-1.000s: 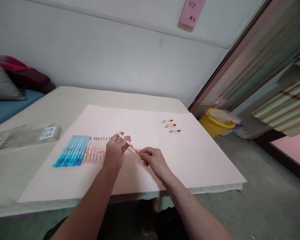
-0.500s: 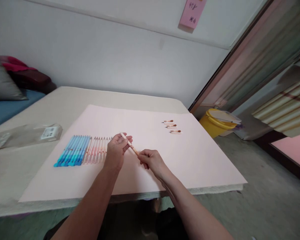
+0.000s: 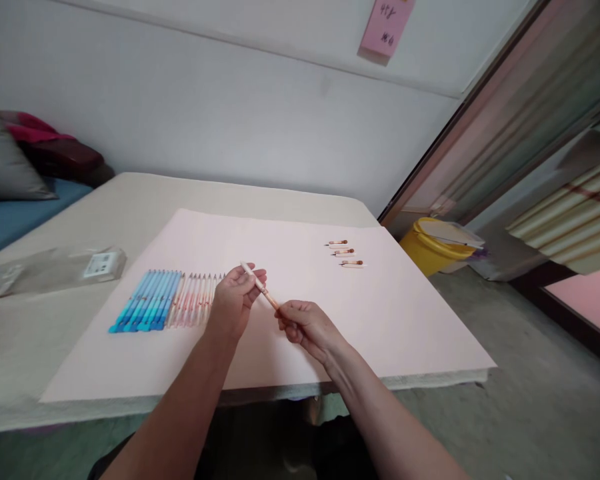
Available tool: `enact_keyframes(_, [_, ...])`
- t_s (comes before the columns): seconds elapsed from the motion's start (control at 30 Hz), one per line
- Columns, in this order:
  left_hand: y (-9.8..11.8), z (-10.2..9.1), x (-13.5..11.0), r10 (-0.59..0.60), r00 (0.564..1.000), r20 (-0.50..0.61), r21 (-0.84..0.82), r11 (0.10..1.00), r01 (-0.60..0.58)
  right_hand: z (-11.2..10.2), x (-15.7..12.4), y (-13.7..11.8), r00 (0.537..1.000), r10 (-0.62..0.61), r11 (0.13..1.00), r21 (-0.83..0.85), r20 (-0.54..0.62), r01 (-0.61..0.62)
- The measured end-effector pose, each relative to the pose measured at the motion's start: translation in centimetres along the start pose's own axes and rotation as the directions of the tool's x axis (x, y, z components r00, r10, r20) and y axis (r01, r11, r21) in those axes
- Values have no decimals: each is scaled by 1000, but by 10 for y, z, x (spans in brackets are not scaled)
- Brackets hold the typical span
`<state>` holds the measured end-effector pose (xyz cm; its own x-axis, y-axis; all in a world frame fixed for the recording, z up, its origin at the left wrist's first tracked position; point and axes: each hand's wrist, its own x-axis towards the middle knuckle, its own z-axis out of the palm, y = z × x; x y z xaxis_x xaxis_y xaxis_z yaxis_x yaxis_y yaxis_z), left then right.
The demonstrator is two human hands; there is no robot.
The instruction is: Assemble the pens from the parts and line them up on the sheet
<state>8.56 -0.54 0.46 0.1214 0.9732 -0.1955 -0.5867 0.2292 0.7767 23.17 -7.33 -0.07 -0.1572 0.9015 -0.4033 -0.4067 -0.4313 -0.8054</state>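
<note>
Both my hands hold one slim pink pen point(image 3: 258, 285) above the pale pink sheet point(image 3: 380, 313). My left hand point(image 3: 235, 301) is curled round the pen's upper, white end. My right hand point(image 3: 305, 325) pinches its lower end between thumb and fingers. Just left of my left hand lies a tidy row of pens: several blue ones point(image 3: 147, 308) and several pink ones point(image 3: 196, 303). Three small pen caps point(image 3: 346, 253) lie apart at the sheet's far right.
The sheet covers a beige table point(image 3: 145, 193). A clear plastic bag with a white label point(image 3: 55, 267) lies at the table's left. A yellow bucket point(image 3: 433, 248) stands on the floor to the right. Cushions point(image 3: 25, 157) sit far left.
The pen has shifted slightly up and right in my hands. My right hand has closed in a little along the pen's lower end. Nothing else has moved.
</note>
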Motion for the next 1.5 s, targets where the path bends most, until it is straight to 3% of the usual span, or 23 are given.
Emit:
enact_keyframes(0.1, [0,0,1,13,997,-76,-37,999,-15,-1,-3,-5,996,-75,997,-30,-48,74])
enact_keyframes(0.23, [1,0,1,35,989,-141,-61,997,-44,-4,-6,-8,993,-116,991,-72,-29,114])
enact_keyframes(0.47, [1,0,1,5,990,-142,-79,997,-16,-9,-2,-5,968,-251,946,-208,20,250])
enact_keyframes(1.03, [-8,0,-2,-145,988,-57,-156,979,134,-3,-5,-4,947,-309,934,-158,91,320])
enact_keyframes(1.27, [-1,1,-2,-76,994,-79,-81,994,70,-6,-5,-6,957,-274,899,-327,95,290])
enact_keyframes(1.5, [-3,5,-8,-83,996,-26,-19,996,83,-4,-3,-8,961,-277,852,-458,13,252])
